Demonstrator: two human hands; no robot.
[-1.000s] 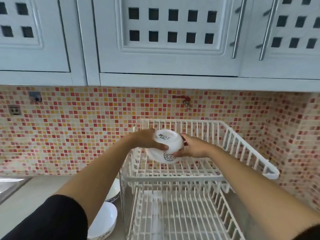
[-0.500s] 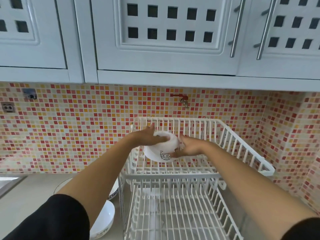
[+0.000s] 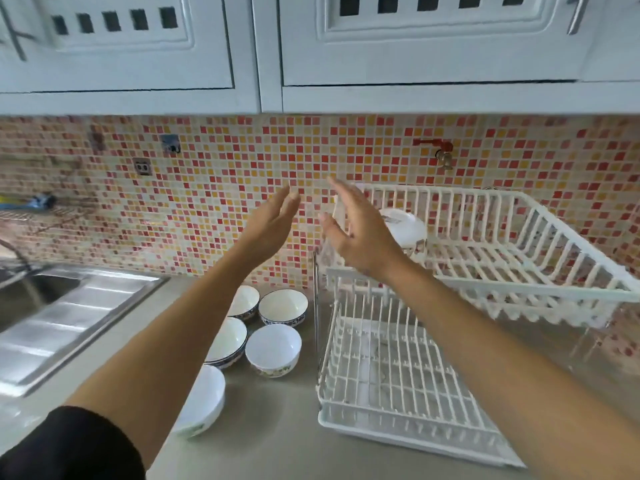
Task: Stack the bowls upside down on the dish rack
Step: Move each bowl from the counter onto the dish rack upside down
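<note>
A white two-tier dish rack stands on the counter at the right. One white bowl sits upside down at the left end of its upper tier. Several more white bowls stand upright on the counter left of the rack, among them one with a patterned rim and one with a blue rim. My left hand and my right hand hover in the air left of the upper tier, both with spread fingers and holding nothing.
A steel sink with a drainboard fills the left of the counter. Wall cabinets hang close above. A red tap sticks out of the mosaic wall behind the rack. The lower rack tier holds nothing.
Both hands let go of the bowl, which now rests upside down on the upper tier. The hands drew back to the left, and the view swung left, showing the bowls on the counter.
</note>
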